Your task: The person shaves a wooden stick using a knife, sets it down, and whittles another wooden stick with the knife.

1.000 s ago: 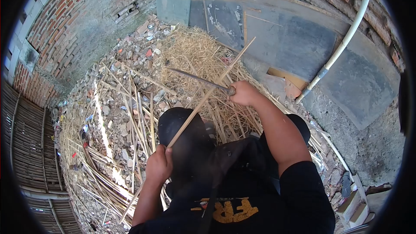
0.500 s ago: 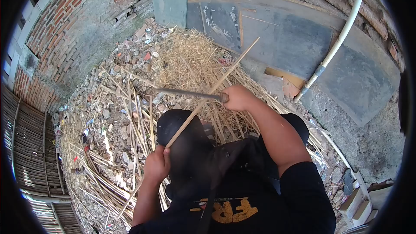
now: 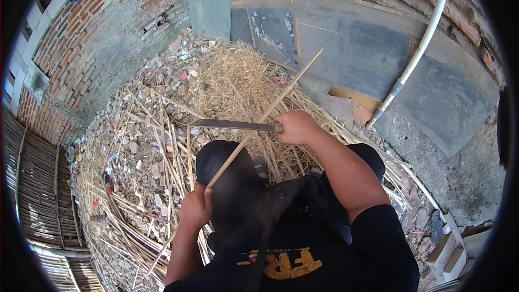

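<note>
A long bamboo strip [image 3: 292,84] slants from my lap up toward the far right. My left hand [image 3: 195,205] grips its near end beside my left knee, with the thumb lying along it. In my right hand [image 3: 297,127] is the handle of a machete [image 3: 232,125], its blade pointing left. The blade crosses the strip near its middle; whether the edge bites into it I cannot tell. Below the blade are my dark-clad knees.
Bamboo strips [image 3: 130,221] lie heaped at the left over stony rubble [image 3: 135,146]. Thin shavings [image 3: 232,81] are piled ahead. Grey boards [image 3: 357,38] lean at the back, with a white pipe [image 3: 424,48] to their right. A brick wall [image 3: 108,38] stands at the left.
My right hand has come slightly toward me with the machete, and the blade's tip has dropped a little. My left hand and the bamboo strip have hardly moved.
</note>
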A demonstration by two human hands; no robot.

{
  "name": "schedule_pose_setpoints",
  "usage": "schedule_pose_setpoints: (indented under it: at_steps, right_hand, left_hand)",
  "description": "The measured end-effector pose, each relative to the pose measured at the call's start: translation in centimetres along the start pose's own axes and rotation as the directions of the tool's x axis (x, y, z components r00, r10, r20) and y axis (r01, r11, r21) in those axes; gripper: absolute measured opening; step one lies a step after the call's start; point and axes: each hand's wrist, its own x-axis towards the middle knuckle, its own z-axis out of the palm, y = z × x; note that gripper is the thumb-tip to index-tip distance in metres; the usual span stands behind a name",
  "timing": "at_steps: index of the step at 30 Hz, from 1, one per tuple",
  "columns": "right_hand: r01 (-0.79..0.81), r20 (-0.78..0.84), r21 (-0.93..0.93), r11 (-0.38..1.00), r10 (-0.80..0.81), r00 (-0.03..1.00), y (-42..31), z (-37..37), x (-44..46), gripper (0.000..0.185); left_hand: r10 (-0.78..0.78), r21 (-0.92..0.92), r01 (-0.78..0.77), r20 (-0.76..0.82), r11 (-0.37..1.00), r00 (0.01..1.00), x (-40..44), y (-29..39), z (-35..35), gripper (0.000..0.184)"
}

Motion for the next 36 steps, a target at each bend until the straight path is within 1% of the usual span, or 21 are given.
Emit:
schedule_pose_setpoints:
  at_steps: [2,5,6,8,11,14,15,18,19,22,25,28,31,34,36]
  right_hand:
    - [-0.035,0.039,0.074,0.997,0.032,0.999,1.4,-0.2,1.1,0.033]
    - [-0.141,-0.148,0.276,0.951,0.187,0.971,6.1,2.0,4.0,0.034]
    - [-0.129,-0.176,0.232,0.964,0.172,0.969,5.9,1.6,3.9,0.034]
    - [-0.117,-0.223,0.152,0.981,0.150,0.963,5.6,1.7,3.5,0.034]
    - [-0.093,-0.167,0.247,0.965,0.137,0.976,4.0,0.7,2.4,0.034]
    - [-0.019,-0.108,0.175,0.984,0.039,0.993,1.7,0.0,0.9,0.031]
    - [-0.001,-0.079,0.183,0.983,0.016,0.997,0.8,-0.1,0.3,0.026]
    - [0.064,-0.004,-0.028,0.998,-0.064,0.998,-1.3,-0.2,-0.8,0.021]
    - [0.072,-0.014,-0.070,0.995,-0.073,0.997,-1.8,-0.2,-1.0,0.020]
    - [0.111,-0.032,-0.016,0.994,-0.112,0.993,-1.3,-0.3,-0.3,0.021]
    - [-0.051,-0.055,0.238,0.970,0.066,0.996,1.5,0.4,2.0,0.026]
    - [0.003,-0.166,0.204,0.979,0.032,0.986,3.5,1.0,2.8,0.033]
    - [-0.004,-0.193,0.173,0.985,0.038,0.980,3.3,1.1,2.2,0.034]
    - [-0.043,-0.129,0.216,0.976,0.072,0.989,1.7,-0.1,0.8,0.032]
    - [-0.023,-0.108,0.139,0.990,0.038,0.993,0.5,-0.5,0.0,0.027]
  left_hand:
    - [-0.022,0.021,0.022,-0.016,1.000,1.000,0.0,-0.1,0.2,0.034]
    - [-0.036,0.041,0.038,-0.041,0.998,0.999,-0.3,0.0,0.3,0.034]
    - [-0.041,0.051,0.043,-0.047,0.998,0.998,-0.4,-0.1,0.2,0.034]
    - [0.000,0.024,0.001,-0.039,1.000,0.999,-0.2,-0.7,-0.2,0.034]
    - [0.026,-0.011,-0.026,-0.030,1.000,0.999,-0.1,-1.1,0.1,0.034]
    - [0.031,-0.033,-0.032,-0.034,0.999,0.999,0.2,-0.4,0.3,0.032]
    - [0.028,-0.037,-0.029,-0.036,0.999,0.999,0.2,-0.2,0.3,0.032]
    - [0.029,-0.060,-0.031,-0.035,0.998,0.999,0.1,-0.1,0.1,0.031]
    - [0.031,-0.066,-0.034,-0.037,0.997,0.999,0.0,-0.2,0.2,0.031]
    - [0.026,-0.065,-0.029,-0.048,0.997,0.999,0.0,-0.9,0.5,0.032]
    - [0.020,-0.049,-0.022,-0.057,0.999,0.998,0.1,-1.0,0.8,0.034]
    - [0.018,-0.038,-0.021,-0.067,0.999,0.998,0.0,-0.8,0.6,0.035]
    - [0.031,-0.048,-0.035,-0.077,0.998,0.997,0.1,-0.6,0.6,0.035]
    - [0.043,-0.070,-0.048,-0.075,0.996,0.996,0.0,-0.2,0.4,0.035]
    - [0.045,-0.071,-0.050,-0.075,0.996,0.996,0.2,-0.1,0.5,0.034]
